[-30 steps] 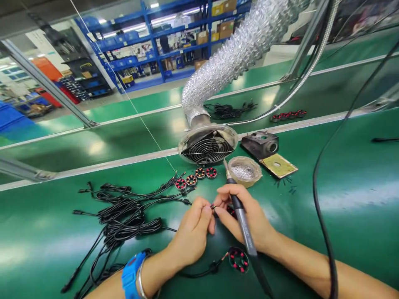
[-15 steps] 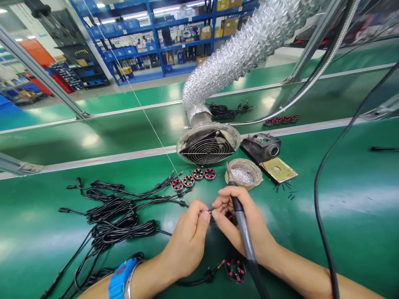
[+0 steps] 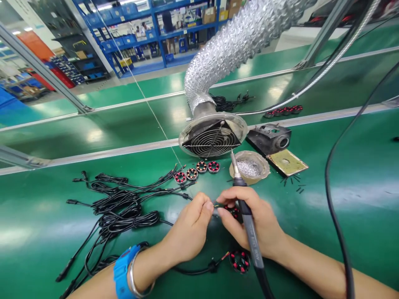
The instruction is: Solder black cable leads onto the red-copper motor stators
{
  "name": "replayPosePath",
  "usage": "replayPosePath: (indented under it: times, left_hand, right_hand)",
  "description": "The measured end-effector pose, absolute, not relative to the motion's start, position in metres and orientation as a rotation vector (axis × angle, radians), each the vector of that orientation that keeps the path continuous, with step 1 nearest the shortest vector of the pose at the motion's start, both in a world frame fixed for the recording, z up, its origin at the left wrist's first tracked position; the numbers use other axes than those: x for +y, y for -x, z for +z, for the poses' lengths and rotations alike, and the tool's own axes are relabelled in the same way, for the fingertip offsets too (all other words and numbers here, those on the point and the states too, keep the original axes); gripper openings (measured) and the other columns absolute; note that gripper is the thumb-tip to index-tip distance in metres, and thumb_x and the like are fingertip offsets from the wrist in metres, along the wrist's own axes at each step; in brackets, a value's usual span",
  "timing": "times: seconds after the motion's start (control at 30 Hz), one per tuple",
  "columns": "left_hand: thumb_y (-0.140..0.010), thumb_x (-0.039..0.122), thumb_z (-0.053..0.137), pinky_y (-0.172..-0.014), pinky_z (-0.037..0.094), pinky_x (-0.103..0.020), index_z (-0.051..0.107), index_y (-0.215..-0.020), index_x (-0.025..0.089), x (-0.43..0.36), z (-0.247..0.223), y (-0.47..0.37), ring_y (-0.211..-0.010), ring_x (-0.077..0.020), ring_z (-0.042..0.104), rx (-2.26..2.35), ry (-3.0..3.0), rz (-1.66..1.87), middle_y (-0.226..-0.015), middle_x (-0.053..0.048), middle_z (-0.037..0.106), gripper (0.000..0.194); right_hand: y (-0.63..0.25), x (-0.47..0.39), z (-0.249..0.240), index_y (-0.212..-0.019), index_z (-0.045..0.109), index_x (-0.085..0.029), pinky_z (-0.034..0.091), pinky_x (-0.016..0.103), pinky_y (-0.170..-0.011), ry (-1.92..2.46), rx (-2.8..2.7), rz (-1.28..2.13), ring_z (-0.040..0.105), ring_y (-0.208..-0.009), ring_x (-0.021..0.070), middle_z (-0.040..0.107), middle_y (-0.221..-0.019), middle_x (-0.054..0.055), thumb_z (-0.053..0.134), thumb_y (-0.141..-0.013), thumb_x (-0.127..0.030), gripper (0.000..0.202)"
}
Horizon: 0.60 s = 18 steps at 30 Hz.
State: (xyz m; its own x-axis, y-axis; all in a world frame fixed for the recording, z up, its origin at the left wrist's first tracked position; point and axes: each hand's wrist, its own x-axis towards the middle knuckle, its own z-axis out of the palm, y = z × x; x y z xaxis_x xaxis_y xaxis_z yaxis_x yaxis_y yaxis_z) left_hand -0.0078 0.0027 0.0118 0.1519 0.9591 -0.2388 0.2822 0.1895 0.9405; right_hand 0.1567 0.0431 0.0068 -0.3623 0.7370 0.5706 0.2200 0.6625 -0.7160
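My left hand (image 3: 190, 226) pinches the end of a thin wire (image 3: 216, 206) between thumb and forefinger. Across from it, my right hand (image 3: 254, 218) holds a soldering iron (image 3: 249, 224), its metal tip pointing up and away from me. The right thumb and fingertips are close to the wire end; whether they touch it I cannot tell. Partly hidden behind the right fingers is a round motor coil (image 3: 232, 211) with red windings. Below the hands lies another red-wound coil (image 3: 239, 261), with a black cable (image 3: 199, 272) running to it.
Bundled black cables (image 3: 124, 207) spread on the left. Several ring coils (image 3: 191, 173) sit in a row below the fume extractor (image 3: 213, 139). A bowl of solder bits (image 3: 251, 168) and an iron stand with a yellow sponge (image 3: 287, 162) are at the right. A black cord (image 3: 328, 182) hangs at right.
My hands have parted slightly, and the right fingers have opened a little around the wire end. The whole view has shifted somewhat; the soldering iron remains in my right hand.
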Motion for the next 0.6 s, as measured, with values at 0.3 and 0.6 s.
replayPosePath:
  times: [0.3, 0.6]
  left_hand:
    - [-0.101, 0.037, 0.031, -0.065, 0.033, -0.031, 0.044, -0.087, 0.022, 0.002, 0.026, 0.008, -0.071, -0.0182, 0.046, 1.405, -1.494, 0.618, -0.074, 0.002, 0.05, 0.024]
    - [-0.097, 0.035, 0.039, -0.06, 0.032, -0.027, 0.043, -0.079, 0.021, 0.011, 0.03, 0.016, -0.064, -0.0141, 0.045, 1.327, -1.463, 0.519, -0.069, 0.004, 0.05, 0.023]
  right_hand:
    - [-0.155, 0.049, 0.015, -0.104, 0.056, -0.025, 0.055, 0.028, -0.064, 0.606, -1.997, 0.586, 0.066, -0.07, 0.0154, 0.071, -0.086, 0.0, 0.058, -0.088, -0.011, 0.021]
    - [-0.173, 0.067, 0.012, -0.11, 0.052, -0.024, 0.057, 0.022, -0.062, 0.647, -2.0, 0.918, 0.069, -0.065, 0.0116, 0.071, -0.079, -0.002, 0.055, -0.091, -0.013, 0.022]
